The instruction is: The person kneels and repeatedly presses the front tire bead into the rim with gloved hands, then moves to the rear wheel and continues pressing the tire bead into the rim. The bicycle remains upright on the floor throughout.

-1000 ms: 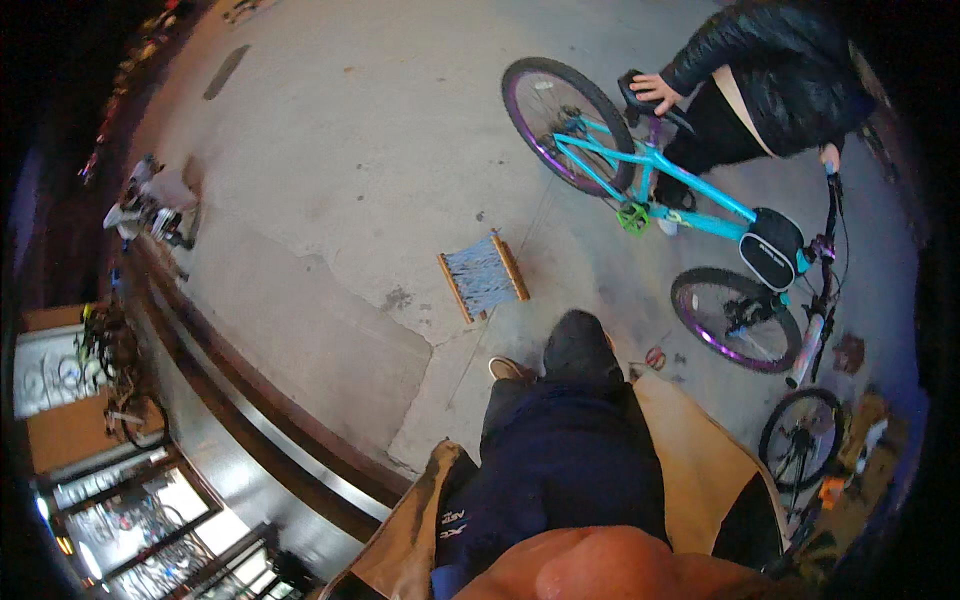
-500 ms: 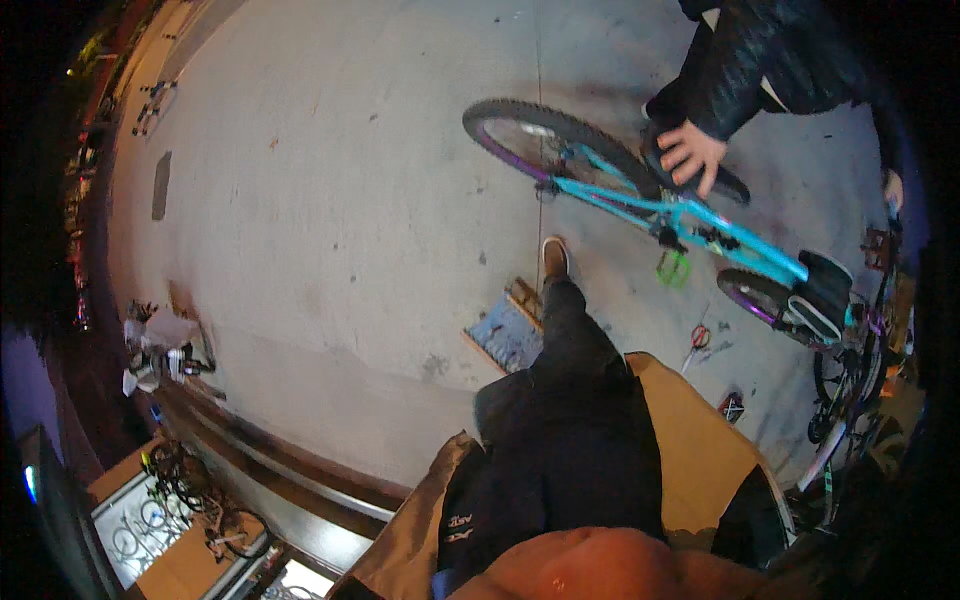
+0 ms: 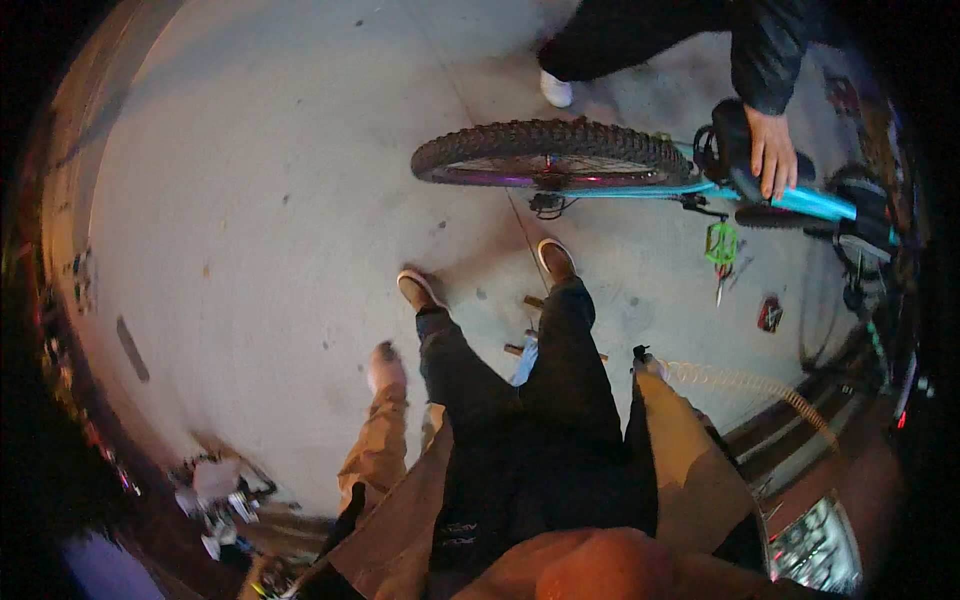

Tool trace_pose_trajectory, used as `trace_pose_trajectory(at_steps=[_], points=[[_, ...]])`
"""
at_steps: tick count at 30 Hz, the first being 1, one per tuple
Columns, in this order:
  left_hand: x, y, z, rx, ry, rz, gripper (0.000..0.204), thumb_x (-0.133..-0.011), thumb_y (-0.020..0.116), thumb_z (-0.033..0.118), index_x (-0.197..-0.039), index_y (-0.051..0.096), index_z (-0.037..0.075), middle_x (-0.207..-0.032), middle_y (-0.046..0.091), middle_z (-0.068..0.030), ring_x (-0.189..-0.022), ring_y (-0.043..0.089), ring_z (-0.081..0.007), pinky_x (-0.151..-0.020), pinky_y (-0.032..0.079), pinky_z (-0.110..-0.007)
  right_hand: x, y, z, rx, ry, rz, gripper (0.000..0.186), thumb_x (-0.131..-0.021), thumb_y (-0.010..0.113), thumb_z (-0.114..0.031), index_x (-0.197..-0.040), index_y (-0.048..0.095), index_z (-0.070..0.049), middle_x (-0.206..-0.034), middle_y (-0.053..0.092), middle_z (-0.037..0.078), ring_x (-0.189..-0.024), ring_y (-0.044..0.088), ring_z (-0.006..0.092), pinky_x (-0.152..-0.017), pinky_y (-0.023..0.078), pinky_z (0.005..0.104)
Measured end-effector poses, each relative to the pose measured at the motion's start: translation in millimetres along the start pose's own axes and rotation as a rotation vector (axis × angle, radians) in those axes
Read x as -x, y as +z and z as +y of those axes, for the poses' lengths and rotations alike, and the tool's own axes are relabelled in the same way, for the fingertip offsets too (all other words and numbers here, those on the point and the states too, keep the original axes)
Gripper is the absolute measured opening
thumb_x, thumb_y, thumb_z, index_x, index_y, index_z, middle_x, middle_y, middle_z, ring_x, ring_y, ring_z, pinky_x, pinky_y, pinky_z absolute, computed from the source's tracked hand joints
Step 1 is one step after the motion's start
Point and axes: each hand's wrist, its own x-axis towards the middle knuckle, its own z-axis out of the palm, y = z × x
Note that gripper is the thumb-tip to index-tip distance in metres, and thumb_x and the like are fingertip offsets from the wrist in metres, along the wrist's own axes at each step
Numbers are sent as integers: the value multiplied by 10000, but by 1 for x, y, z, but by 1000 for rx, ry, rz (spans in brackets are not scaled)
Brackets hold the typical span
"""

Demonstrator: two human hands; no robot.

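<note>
1. The right hand (image 3: 655, 367) of the person is at the end of a tan sleeve, and it holds a small black end piece (image 3: 641, 352); its fingers are too small to be seen clearly.
2. From this hand a pale coiled hose (image 3: 745, 380) runs away to the right side, in a curve.
3. The left hand (image 3: 386, 370) is in the air at the left, well apart from the bicycle. It is blurred, so I cannot tell whether it is wide, narrow or holding something.
4. The bicycle (image 3: 815, 203), which is turquoise, stands ahead and to the right; its rear wheel (image 3: 550, 155) is in front of the person's shoes (image 3: 418, 290), and its green pedal (image 3: 721, 245) is on the near side.
5. The hand of a co-worker (image 3: 772, 150) lies at the black saddle (image 3: 738, 145).
6. A low stool (image 3: 524, 362) with a blue seat is between the person's legs, partly hidden.
7. On the ground (image 3: 300, 230), near the pedal, lies a small red thing (image 3: 770, 313).
</note>
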Motion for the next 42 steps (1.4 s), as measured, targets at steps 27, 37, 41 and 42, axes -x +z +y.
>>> trace_pose_trajectory(at_steps=[27, 37, 41, 42], points=[[-189, 265, 42, -883, 820, -1264, 456, -1055, 594, 344, -1407, 688, 72, -1310, 741, -241, -1227, 712, -429, -1050, 548, -535, -40, -109, -330, -427, -135, 527, 301, -1034, 678, -335, -1022, 686, -35, -815, 771, 145, -765, 760, 379, -689, 584, 479], [-376, 235, 92, -1232, 1028, -1254, 528, -986, 684, 423, -1418, 697, 120, -1309, 751, -211, -1190, 725, -395, -1034, 560, -510, -112, -124, -446, -1216, -53, 870, 404, -1040, 606, -339, -1002, 749, 37, -824, 795, 117, -707, 716, 189, -705, 580, 357], [-361, 228, 165, -1144, 1096, -1190, 528, -981, 697, 427, -1417, 703, 129, -1313, 757, -180, -1165, 732, -383, -1028, 565, -505, -119, -129, -446, -804, -13, 1061, 505, -989, 629, -478, -948, 786, 0, -936, 790, 248, -923, 769, 424, -890, 591, 483], [-352, 222, 186, -1134, 1200, -1153, 528, -980, 701, 427, -1416, 704, 131, -1314, 759, -172, -1159, 734, -380, -1027, 566, -504, -120, -134, -443, -686, 41, 1096, 544, -974, 642, -532, -985, 796, -10, -994, 792, 271, -989, 764, 458, -921, 588, 492]])
